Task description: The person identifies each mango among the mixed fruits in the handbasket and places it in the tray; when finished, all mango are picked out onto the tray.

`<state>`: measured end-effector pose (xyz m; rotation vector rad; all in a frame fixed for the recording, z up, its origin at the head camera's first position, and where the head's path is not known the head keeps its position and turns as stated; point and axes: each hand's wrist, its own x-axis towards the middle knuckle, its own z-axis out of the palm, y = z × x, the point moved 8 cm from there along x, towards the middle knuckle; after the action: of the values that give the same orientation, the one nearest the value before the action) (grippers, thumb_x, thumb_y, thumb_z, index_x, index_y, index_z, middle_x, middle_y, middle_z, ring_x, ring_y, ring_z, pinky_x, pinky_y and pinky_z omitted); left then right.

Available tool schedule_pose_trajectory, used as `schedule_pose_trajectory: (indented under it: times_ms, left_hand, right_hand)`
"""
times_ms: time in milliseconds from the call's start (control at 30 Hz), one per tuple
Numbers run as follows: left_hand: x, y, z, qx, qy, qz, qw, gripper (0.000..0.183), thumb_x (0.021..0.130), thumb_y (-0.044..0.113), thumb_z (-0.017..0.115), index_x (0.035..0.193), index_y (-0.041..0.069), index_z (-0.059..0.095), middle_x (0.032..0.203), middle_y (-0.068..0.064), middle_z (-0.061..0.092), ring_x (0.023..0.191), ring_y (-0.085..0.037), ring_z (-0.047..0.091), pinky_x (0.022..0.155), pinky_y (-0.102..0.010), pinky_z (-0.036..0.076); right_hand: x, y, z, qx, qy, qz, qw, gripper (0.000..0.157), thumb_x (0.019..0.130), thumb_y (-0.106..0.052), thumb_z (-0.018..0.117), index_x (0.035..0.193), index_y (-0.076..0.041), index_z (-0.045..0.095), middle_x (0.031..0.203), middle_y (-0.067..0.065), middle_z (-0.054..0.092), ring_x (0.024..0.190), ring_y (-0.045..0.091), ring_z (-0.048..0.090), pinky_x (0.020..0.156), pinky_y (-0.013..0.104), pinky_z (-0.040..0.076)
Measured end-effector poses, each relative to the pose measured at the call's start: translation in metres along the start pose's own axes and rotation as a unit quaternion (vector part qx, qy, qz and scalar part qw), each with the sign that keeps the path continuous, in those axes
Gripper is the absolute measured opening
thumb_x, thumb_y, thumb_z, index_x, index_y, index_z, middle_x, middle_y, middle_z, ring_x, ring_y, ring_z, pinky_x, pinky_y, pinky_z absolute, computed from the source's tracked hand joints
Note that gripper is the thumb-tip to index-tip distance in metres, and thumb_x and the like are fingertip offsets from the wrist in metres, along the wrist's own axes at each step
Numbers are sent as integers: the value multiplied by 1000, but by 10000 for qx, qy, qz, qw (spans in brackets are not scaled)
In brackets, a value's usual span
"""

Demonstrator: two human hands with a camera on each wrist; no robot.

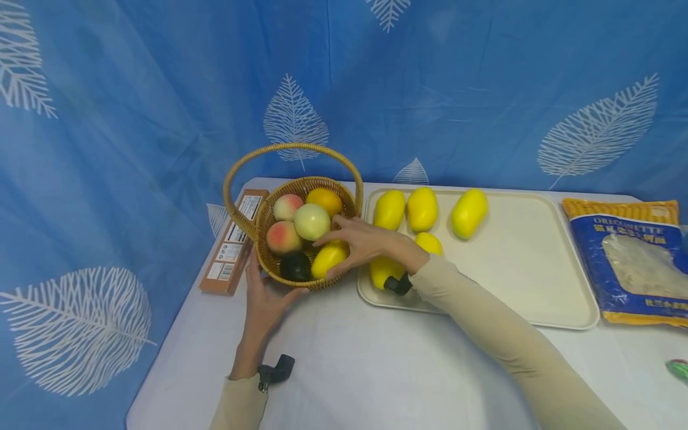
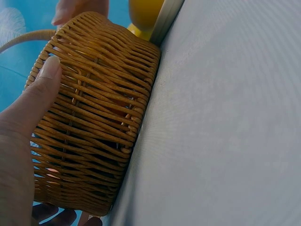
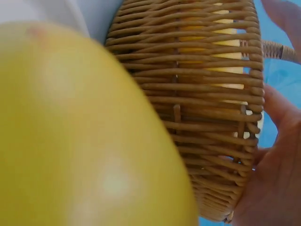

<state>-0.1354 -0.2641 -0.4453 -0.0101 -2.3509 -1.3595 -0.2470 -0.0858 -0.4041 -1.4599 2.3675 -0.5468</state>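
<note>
In the head view, a wicker basket (image 1: 309, 179) with a tall handle holds two peaches (image 1: 283, 237), a round pale green fruit (image 1: 312, 222), an orange fruit (image 1: 324, 200), a dark green avocado (image 1: 295, 266) and a yellow mango (image 1: 328, 259). My left hand (image 1: 266, 301) grips the basket's near left side, its thumb (image 2: 47, 75) against the weave in the left wrist view. Reaching over the right rim, my right hand (image 1: 368, 240) holds the yellow mango in the basket between fingers and thumb. Another mango (image 3: 84, 136) looms close in the right wrist view.
Right of the basket lies a beige tray (image 1: 516, 257) with several yellow mangoes (image 1: 469, 214), some under my right forearm. A brown box (image 1: 232, 251) lies left of the basket. A blue and yellow pasta bag (image 1: 634, 263) is beyond the tray. Behind hangs a blue curtain (image 1: 430, 89).
</note>
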Motion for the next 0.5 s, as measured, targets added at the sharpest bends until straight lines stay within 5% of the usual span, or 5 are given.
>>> schedule_pose_trajectory:
  times_ms: [300,500]
  left_hand:
    - [-1,1,0,-65,7,-112,9999,129,63,13,93,159,22,6,162,-9,16,140,-33,30,104,-59,39]
    - [-1,2,0,52,-25,-184,9998,130,63,20,94,159,24,6,162,-6,16,140,-27,31,104,-57,40]
  right_hand:
    - [-4,-5,-7,167,118,-757,9969,57,86,-46,71,135,-20,60,135,3,60,118,28,44,99,45,36]
    - [-5,-5,-10,620,145,-769,9950,55,87,-27,73,138,-20,56,137,0,56,126,21,48,113,44,36]
